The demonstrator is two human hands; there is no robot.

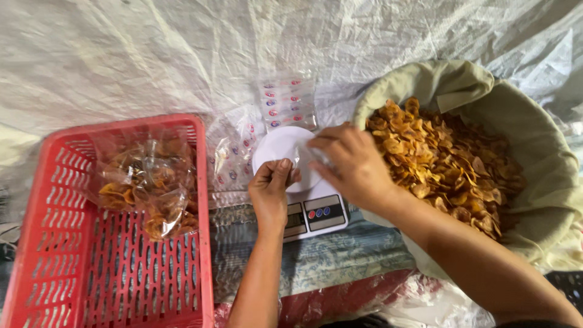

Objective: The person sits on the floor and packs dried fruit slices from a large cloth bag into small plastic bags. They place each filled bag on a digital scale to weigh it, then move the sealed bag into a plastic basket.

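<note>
While both my hands met over the scale, I was working a thin clear bag (305, 159) open between them.

With my left hand (270, 189) curled narrow, thumb and fingers pinched one edge of the bag; my right hand (352, 167) gripped the other side, fingers closed around the film. It sat just above the white plate of the kitchen scale (303, 194), limp and nearly weightless, slippery plastic that I judged best taken by its mouth edges. Right of me the cloth-lined basket (534, 182) held loose fried chips (443, 161), brittle and easily crushed. Filled bags (152, 188) lay in the red crate (36, 243), with spare empty bags (285, 103) beyond the scale.
</note>
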